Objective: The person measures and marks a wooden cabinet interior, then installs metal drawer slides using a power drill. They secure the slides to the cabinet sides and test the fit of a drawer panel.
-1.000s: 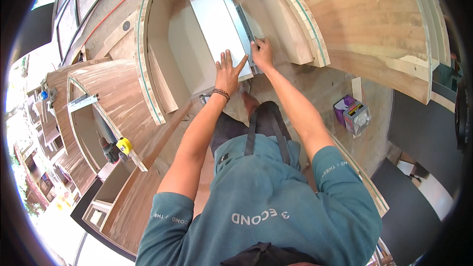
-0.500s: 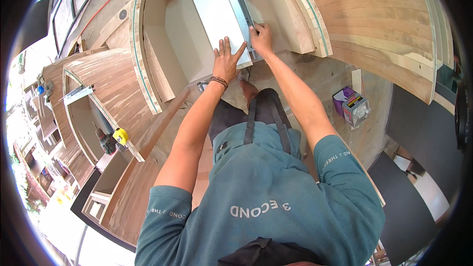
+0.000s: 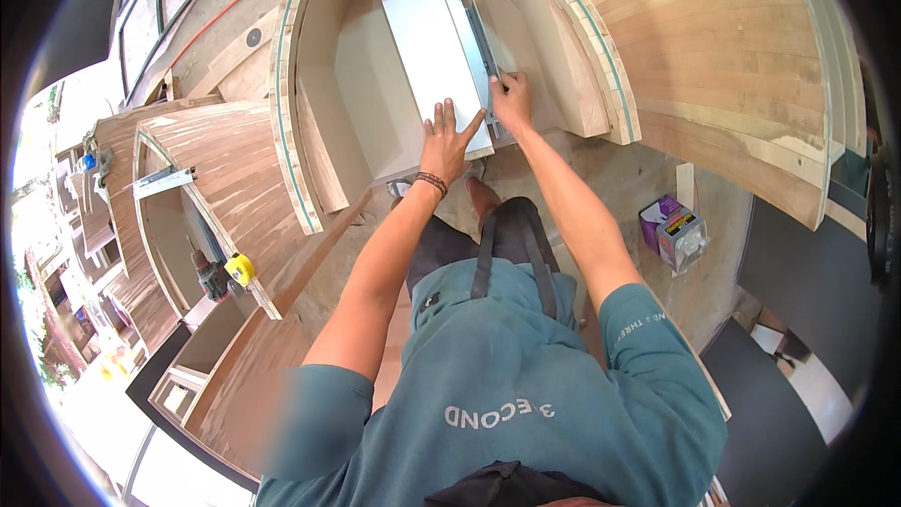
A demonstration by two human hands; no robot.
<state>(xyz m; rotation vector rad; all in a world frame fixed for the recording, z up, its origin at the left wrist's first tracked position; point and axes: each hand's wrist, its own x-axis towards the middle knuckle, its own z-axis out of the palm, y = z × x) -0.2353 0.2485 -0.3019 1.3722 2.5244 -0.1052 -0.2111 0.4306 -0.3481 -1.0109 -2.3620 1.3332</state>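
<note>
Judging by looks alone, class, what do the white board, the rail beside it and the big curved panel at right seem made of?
White board: perhaps laminated or painted wood; smooth, even face. Rail: probably bare metal; grey, slightly shiny. Curved panel: wood, apparently unpainted; brown strips show.

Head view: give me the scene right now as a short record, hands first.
Left hand: spread flat on the white panel's near end
Right hand: at the dark metal rail; exact grip partly hidden
White panel: lying inside the curved wooden cabinet
Rail position: along the panel's right side
To the left: drill, yellow tape measure
To the right: purple-and-grey box on the floor
</note>
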